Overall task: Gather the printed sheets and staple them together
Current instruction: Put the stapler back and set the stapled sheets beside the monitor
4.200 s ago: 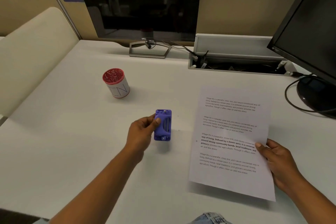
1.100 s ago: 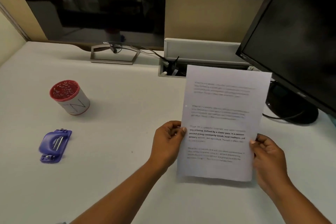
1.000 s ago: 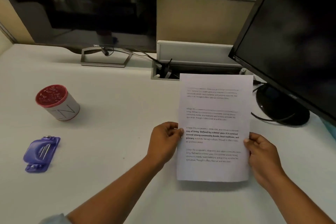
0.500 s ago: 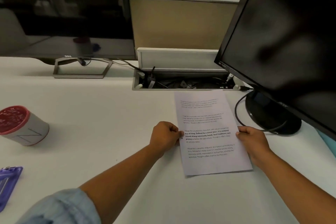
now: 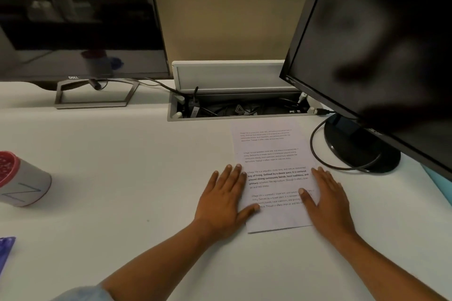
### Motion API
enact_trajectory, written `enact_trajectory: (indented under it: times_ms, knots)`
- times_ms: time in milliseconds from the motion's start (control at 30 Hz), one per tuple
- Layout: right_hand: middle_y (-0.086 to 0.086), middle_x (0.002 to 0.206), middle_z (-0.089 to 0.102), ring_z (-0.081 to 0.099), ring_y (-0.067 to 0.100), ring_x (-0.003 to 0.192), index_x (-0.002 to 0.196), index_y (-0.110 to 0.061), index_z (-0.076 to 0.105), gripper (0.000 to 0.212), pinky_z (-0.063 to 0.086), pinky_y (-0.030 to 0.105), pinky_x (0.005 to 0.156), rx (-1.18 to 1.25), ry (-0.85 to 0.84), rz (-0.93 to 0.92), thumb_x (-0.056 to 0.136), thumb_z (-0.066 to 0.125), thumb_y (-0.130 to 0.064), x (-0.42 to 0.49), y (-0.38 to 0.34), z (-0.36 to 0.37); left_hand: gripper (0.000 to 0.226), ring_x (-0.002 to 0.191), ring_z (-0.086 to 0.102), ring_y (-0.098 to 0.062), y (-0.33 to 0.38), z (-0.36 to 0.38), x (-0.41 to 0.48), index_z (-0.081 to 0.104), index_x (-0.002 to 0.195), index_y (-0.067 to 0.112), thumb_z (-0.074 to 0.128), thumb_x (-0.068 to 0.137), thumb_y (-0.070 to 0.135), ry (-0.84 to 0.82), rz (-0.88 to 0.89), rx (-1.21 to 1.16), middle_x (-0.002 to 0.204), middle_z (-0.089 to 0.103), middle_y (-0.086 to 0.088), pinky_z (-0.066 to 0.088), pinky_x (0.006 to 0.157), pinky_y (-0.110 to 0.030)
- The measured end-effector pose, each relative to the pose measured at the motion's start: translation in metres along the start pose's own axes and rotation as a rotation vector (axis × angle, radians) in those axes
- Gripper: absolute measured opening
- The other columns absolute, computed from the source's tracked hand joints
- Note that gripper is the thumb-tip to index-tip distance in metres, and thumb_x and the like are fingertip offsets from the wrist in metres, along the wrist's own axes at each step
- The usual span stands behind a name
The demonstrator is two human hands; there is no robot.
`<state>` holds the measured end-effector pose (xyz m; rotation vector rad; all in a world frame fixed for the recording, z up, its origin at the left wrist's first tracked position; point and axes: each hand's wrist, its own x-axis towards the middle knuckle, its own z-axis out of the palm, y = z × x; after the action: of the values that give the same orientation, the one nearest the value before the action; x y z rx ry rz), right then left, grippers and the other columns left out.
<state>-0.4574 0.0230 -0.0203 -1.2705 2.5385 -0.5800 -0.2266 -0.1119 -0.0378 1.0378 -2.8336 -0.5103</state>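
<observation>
The white printed sheets of paper [image 5: 272,173], with their blocks of small black text, lie flat on the pale grey worktop [image 5: 122,154], and everything else is best placed from them. Just beyond their far edge runs the open metal cable trough [image 5: 234,110] full of black leads; to their right, close by, stands the round black base of a dark flat monitor [image 5: 362,144], with a black cable [image 5: 315,144] looping on the worktop between base and paper. Far to the left of the sheets, behind the trough line, is a second dark monitor on an open grey metal stand [image 5: 95,95]. Well left of the paper sits a white cylindrical cup with a red glittery top [image 5: 19,178], and at the very left edge only a sliver of the purple plastic stapler [image 5: 6,249] shows (too little to read how it lies). The left hand [image 5: 223,203] lies open and flat, fingers spread, over the sheets' left edge; the right hand [image 5: 326,200] lies open and flat over the right edge, thumb on the text. Nothing stands between the hands and the paper. Half a second ago both hands pinched the sheets' side edges; now they press them down, palms flat, and the view has swung further right.
</observation>
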Motion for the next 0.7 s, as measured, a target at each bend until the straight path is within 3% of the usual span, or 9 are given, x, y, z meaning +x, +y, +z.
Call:
enact_trajectory:
  times_ms: [67, 133, 333, 500, 600, 700]
  knots:
    - [0.01, 0.159, 0.03, 0.021, 0.024, 0.149, 0.149, -0.01, 0.035, 0.061, 0.014, 0.043, 0.121, -0.021, -0.007, -0.016, 0.096, 0.054, -0.033, -0.003, -0.001, 0.002, 0.088, 0.147, -0.017, -0.013, 0.001, 0.003, -0.001, -0.002, 0.155, 0.022, 0.007, 0.088, 0.078, -0.023, 0.017, 0.029, 0.162, -0.01, 0.004, -0.012, 0.119, -0.036]
    - [0.01, 0.16, 0.03, 0.021, 0.024, 0.148, 0.149, -0.01, 0.034, 0.062, 0.018, 0.045, 0.12, 0.059, 0.012, 0.013, 0.095, 0.055, -0.033, -0.004, -0.006, -0.002, 0.086, 0.148, -0.017, -0.013, 0.002, -0.001, -0.002, -0.005, 0.155, 0.023, 0.006, 0.088, 0.076, -0.014, 0.022, 0.024, 0.161, -0.013, 0.006, -0.011, 0.119, -0.035]
    - [0.007, 0.159, 0.031, 0.028, 0.027, 0.145, 0.151, -0.019, 0.026, 0.074, 0.033, 0.048, 0.114, 0.287, 0.146, 0.055, 0.089, 0.067, -0.019, -0.018, -0.036, -0.02, 0.081, 0.147, -0.014, -0.006, -0.005, -0.031, -0.034, 0.001, 0.155, 0.025, 0.009, 0.091, 0.073, 0.158, -0.068, -0.093, 0.161, -0.009, 0.011, -0.005, 0.12, -0.029]
    - [-0.005, 0.147, 0.047, 0.04, 0.01, 0.137, 0.14, -0.032, 0.042, 0.06, 0.039, 0.035, 0.109, 0.54, 0.168, -0.148, 0.089, 0.064, -0.007, -0.076, -0.079, -0.007, 0.071, 0.148, 0.009, -0.005, -0.028, -0.05, -0.111, 0.025, 0.152, 0.024, 0.028, 0.094, 0.064, 0.316, -0.261, -0.371, 0.162, 0.021, 0.008, 0.015, 0.12, -0.031]
    - [-0.006, 0.142, 0.052, 0.04, -0.003, 0.134, 0.131, -0.036, 0.048, 0.059, 0.031, 0.014, 0.109, 0.526, 0.098, -0.313, 0.086, 0.067, -0.003, -0.118, -0.105, 0.015, 0.068, 0.148, 0.015, -0.009, -0.055, -0.058, -0.155, 0.032, 0.15, 0.021, 0.034, 0.094, 0.06, 0.356, -0.372, -0.378, 0.16, 0.027, 0.006, 0.019, 0.12, -0.034]
    - [-0.007, 0.141, 0.052, 0.039, -0.008, 0.132, 0.128, -0.03, 0.052, 0.053, 0.029, 0.012, 0.108, 0.486, -0.023, -0.381, 0.085, 0.069, -0.003, -0.148, -0.126, 0.042, 0.067, 0.149, 0.016, -0.012, -0.085, -0.06, -0.2, 0.033, 0.15, 0.019, 0.038, 0.095, 0.056, 0.36, -0.473, -0.311, 0.16, 0.027, 0.003, 0.021, 0.119, -0.037]
